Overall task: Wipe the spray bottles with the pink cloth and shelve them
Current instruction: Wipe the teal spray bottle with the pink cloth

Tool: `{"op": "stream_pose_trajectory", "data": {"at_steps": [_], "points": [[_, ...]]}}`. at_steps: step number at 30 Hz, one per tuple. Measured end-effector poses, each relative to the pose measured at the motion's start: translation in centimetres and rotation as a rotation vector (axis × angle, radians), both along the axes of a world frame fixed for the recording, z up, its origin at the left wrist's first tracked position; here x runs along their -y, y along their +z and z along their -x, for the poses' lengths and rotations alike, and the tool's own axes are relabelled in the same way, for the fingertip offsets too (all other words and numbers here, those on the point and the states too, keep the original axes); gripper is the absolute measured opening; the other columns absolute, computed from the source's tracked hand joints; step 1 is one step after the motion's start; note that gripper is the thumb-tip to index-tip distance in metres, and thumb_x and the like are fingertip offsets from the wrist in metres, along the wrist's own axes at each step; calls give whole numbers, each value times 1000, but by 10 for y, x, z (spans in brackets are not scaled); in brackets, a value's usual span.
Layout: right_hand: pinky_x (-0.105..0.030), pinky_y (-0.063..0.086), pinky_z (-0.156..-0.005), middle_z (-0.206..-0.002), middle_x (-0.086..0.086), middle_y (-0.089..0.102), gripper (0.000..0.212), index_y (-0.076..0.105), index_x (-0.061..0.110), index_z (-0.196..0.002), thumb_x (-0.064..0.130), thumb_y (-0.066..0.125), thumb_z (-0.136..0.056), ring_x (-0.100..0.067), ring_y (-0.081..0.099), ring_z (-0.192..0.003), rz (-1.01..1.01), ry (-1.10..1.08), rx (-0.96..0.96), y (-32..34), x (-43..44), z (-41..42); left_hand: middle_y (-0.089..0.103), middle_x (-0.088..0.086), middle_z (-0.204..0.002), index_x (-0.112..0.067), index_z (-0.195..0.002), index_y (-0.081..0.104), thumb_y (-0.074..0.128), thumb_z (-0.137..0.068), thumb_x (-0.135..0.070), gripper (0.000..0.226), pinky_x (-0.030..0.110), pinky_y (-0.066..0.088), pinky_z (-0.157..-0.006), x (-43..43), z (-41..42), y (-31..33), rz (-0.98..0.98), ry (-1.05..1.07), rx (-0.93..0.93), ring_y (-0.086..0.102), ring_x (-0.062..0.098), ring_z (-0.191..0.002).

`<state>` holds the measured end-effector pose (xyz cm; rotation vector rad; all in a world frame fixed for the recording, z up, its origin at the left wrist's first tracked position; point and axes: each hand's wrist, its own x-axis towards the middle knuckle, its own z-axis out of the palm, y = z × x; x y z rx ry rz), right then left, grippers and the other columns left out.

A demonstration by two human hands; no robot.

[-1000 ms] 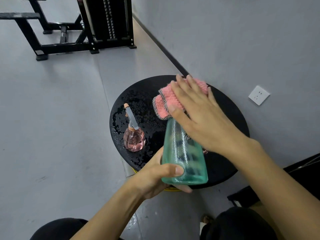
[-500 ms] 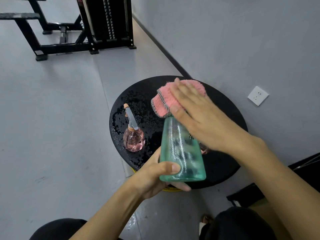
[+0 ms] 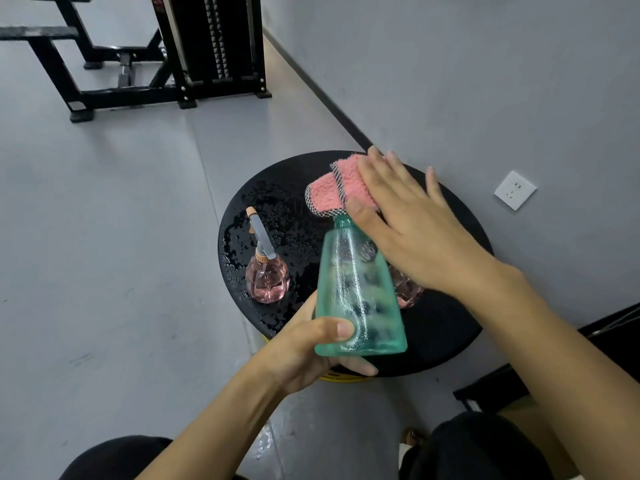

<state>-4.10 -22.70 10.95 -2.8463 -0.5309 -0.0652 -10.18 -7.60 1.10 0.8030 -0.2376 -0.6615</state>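
My left hand (image 3: 304,351) grips the base of a green translucent spray bottle (image 3: 356,292), held tilted above a round black table (image 3: 443,341). My right hand (image 3: 415,230) lies flat with straight fingers on the pink cloth (image 3: 339,188), pressing it over the top of the green bottle, so the bottle's head is hidden. A small pink spray bottle (image 3: 266,275) with a grey nozzle stands upright on the wet left part of the table. Another pink glass object (image 3: 408,292) shows partly under my right wrist.
The table stands close to a grey wall with a white socket (image 3: 515,190). Water drops cover the table's left side. A black gym machine frame (image 3: 166,57) stands far back on the grey floor. A dark object (image 3: 519,382) lies by the wall at right.
My right hand has slid with the cloth up and to the right over the bottle's top, and its fingers have spread. The left hand has kept its grip on the bottle.
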Motion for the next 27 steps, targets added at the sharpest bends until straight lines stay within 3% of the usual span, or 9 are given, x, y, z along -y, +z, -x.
{"op": "stream_pose_trajectory", "data": {"at_steps": [4, 7, 9, 12, 17, 19, 22, 25, 27], "points": [[-26, -13, -118, -160, 4, -16, 83, -7, 19, -153, 66, 5, -85, -5, -20, -145, -145, 13, -15, -3, -6, 3, 67, 13, -107, -8, -129, 43, 91, -48, -38, 99, 31, 58, -55, 0, 0, 1, 8, -4, 8, 67, 29, -94], [2, -28, -90, -158, 11, -21, 79, -8, 22, -153, 62, 13, -88, 3, -24, -141, -224, 69, -65, -9, -9, 20, 69, 11, -104, -4, -129, 40, 89, -51, -38, 98, 31, 59, -55, -2, 1, 0, 19, -10, 12, 69, 25, -89], [7, -29, -79, -157, 12, -23, 79, -10, 23, -152, 61, 14, -88, 5, -26, -139, -226, 81, -76, -11, -8, 25, 68, 8, -102, -3, -130, 39, 88, -54, -38, 97, 30, 58, -55, -2, 1, 0, -1, -16, 35, 69, 22, -86], [5, -26, -85, -158, 12, -23, 78, -11, 23, -152, 61, 14, -89, 4, -25, -141, -275, 41, -108, -10, -6, 14, 69, 4, -104, -9, -129, 41, 87, -57, -38, 91, 28, 58, -56, -1, 2, 1, -18, -31, 77, 68, 21, -89], [-16, -21, -107, -158, 8, -25, 82, -12, 20, -152, 63, 13, -87, -3, -25, -142, -305, -11, -124, -7, -13, -1, 64, 14, -112, -12, -129, 43, 89, -53, -38, 93, 31, 58, -56, 2, 2, 1, -27, -23, 59, 66, 29, -96], [-24, -14, -116, -159, 7, -22, 84, -11, 19, -152, 65, 11, -85, -2, -24, -143, -287, 26, -129, -8, -15, 5, 67, 10, -108, -10, -127, 44, 88, -56, -37, 88, 32, 59, -57, 1, 1, -1, -1, -16, 59, 68, 26, -92], [-17, -13, -114, -159, 12, -19, 81, -7, 23, -153, 63, 13, -86, 3, -21, -142, -259, 116, -139, -11, -15, 22, 69, 7, -102, -8, -126, 43, 88, -54, -36, 89, 31, 59, -55, -1, 0, -1, 9, 1, 37, 69, 23, -85], [-3, -21, -102, -158, 15, -18, 78, -6, 26, -153, 63, 12, -86, 7, -19, -141, -234, 120, -149, -8, -10, 19, 68, 7, -104, -9, -128, 42, 86, -55, -31, 88, 31, 58, -55, -2, 0, -2, -33, 16, 50, 68, 24, -88], [-14, -16, -113, -158, 13, -17, 78, -6, 26, -153, 63, 10, -87, 3, -19, -142, -238, 89, -148, -6, -6, 7, 68, 8, -107, -11, -130, 41, 85, -57, -32, 88, 31, 58, -55, -1, 1, -1, -52, 7, 74, 67, 26, -92]]}}
